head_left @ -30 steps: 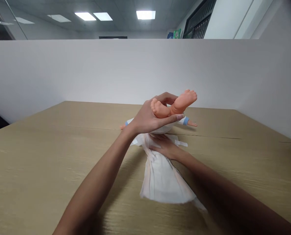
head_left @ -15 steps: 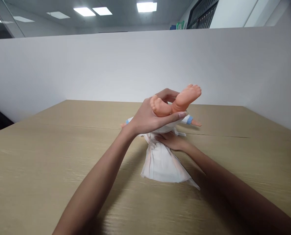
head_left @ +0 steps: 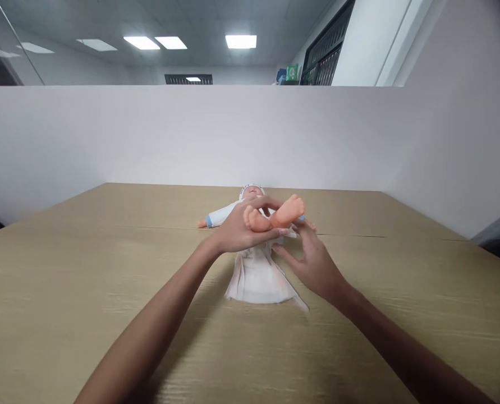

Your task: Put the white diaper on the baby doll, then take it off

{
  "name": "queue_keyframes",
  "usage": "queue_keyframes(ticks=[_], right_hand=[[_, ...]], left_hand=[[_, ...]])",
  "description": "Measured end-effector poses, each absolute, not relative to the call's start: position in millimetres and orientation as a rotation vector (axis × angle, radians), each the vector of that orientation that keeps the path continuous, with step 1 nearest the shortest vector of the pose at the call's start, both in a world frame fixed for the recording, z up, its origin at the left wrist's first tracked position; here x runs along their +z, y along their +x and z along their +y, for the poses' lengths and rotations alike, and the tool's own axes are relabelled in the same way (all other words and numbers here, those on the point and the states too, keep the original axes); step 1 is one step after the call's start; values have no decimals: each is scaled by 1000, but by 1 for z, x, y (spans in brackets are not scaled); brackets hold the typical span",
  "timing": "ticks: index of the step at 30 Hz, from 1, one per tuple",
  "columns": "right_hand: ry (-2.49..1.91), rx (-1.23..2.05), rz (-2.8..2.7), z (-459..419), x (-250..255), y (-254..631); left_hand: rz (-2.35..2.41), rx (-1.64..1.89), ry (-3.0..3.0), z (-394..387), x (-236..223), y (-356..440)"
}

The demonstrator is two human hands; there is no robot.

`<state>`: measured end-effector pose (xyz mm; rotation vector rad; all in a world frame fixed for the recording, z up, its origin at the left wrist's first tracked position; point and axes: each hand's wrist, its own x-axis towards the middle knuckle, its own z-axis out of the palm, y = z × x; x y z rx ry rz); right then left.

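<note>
A baby doll (head_left: 289, 210) lies on its back, head away from me, in a white top with blue cuffs and a white cap. My left hand (head_left: 237, 227) is closed round its ankles and holds both feet up, soles toward me. Under its bottom a white diaper (head_left: 258, 280) is spread on the table, its near flap fanned out toward me. My right hand (head_left: 315, 258) is beside the doll's right-hand side in view, thumb and fingers apart, near the diaper's edge. Its fingertips are partly hidden behind the feet, and I cannot tell whether they touch anything.
The wood-patterned table (head_left: 106, 314) stretches out on all sides of the doll. A white partition wall (head_left: 182, 134) rises behind it and along the right. Past the partition, a green package (head_left: 292, 72) and ceiling lights show.
My right hand has come out from under the doll's bottom and moved to its right side, its fingers apart. My left hand has lowered the feet slightly. The view has tilted up.
</note>
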<state>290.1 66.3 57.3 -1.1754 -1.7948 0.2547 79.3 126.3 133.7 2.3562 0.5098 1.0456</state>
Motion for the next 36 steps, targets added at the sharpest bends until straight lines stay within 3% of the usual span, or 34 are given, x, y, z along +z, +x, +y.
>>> queue_keyframes(ticks=[9, 14, 20, 36], right_hand=[[-920, 349, -2041, 65, 42, 325], [-903, 103, -2489, 62, 13, 357], [-682, -249, -2481, 80, -27, 370], [-678, -130, -2573, 76, -19, 378]], left_hand=[[330, 852, 2460, 99, 103, 40], [491, 631, 2514, 96, 67, -9], [484, 535, 2680, 112, 27, -37], [587, 291, 2900, 107, 30, -37]])
